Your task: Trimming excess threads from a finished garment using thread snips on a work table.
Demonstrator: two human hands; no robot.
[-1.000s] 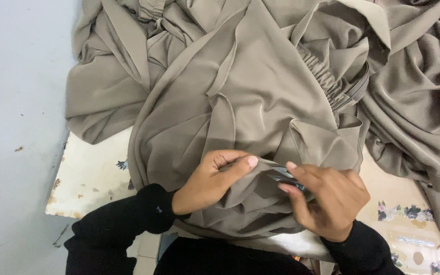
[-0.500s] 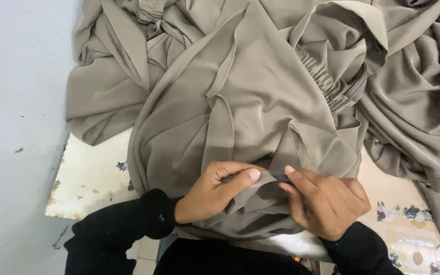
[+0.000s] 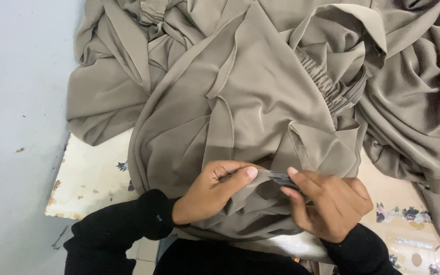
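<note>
Taupe garment (image 3: 260, 102) lies heaped across the upper and centre frame, draped over a worn cream board w/ floral print (image 3: 90, 178) that shows at lower left & lower right. A gathered elastic band (image 3: 322, 81) sits upper right of centre. Grey floor (image 3: 16, 102) fills the left edge.

Left hand (image 3: 210, 193), lower centre, is closed on a fold of the fabric: thumb out flat on top, fingers curled under, pinching the edge. Right hand (image 3: 332, 203), just beside it at lower right, is also closed, thumb & forefinger nipping the same edge where a small dark piece (image 3: 281, 178) shows between the two hands; can't tell what that piece is, maybe a tab or a small tool. Both wrists in black sleeves (image 3: 128, 229).

Step in hand, as I read it: fine work on one spot of the hem/seam, cloth held taut between the two pinches. Any next move needs both pinches kept close together, the edge held flat, and the loose bulk kept back from the spot.
</note>
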